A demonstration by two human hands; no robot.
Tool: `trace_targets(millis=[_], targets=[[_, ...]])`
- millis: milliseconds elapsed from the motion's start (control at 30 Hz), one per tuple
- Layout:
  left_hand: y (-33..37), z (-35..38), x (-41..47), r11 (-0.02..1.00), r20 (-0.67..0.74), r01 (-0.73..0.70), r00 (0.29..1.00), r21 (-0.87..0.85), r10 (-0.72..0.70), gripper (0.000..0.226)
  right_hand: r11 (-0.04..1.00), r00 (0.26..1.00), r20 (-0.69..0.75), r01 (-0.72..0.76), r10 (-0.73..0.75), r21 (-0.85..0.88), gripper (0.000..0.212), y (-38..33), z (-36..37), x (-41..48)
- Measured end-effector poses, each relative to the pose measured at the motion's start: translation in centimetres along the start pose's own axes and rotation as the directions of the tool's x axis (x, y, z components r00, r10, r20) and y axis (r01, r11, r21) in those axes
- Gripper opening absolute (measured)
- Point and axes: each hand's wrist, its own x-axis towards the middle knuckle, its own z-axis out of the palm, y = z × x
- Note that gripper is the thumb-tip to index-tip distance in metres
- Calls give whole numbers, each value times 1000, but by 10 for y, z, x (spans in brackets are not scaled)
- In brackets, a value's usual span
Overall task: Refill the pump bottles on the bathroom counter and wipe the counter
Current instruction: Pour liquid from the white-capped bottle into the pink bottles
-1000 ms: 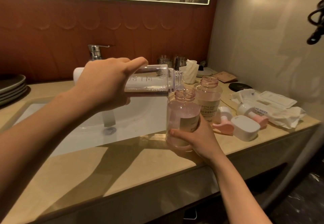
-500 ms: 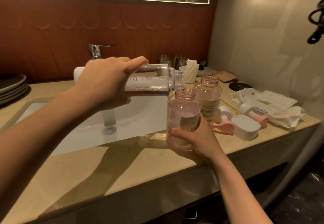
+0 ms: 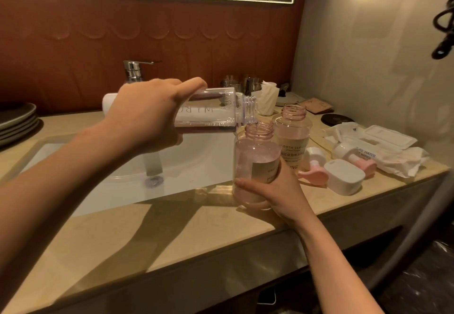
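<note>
**Clear refill bottle tipped over the pink bottle's mouth**

Head view — the left hand (image 3: 147,114) grips the clear refill bottle (image 3: 208,113), fingers and thumb curled round its body, holding it on its side above the sink (image 3: 191,163). Its open neck sits just over the mouth of the pink bottle (image 3: 255,158), which stands on the counter (image 3: 122,240) at 3 o'clock of the basin. The right hand (image 3: 275,193) wraps round that bottle's lower half. A second open bottle (image 3: 293,136) stands just beside it at 1 o'clock. Pink pump heads (image 3: 313,166) and a white cap (image 3: 344,177) lie at 3 o'clock — a wipes pack (image 3: 383,141) beyond them.
</note>
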Motion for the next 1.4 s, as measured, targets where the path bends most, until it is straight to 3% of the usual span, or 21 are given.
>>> trace_targets(millis=[233, 1400], targets=[[1, 0, -1, 1000, 2, 0, 1000, -11, 0, 74, 989, 1000, -7, -13, 15, 149, 93, -1, 2, 1], [-3, 1, 2, 1000, 14, -1, 1000, 29, 0, 79, 986, 1000, -1, -13, 13, 168, 88, -2, 1, 1]])
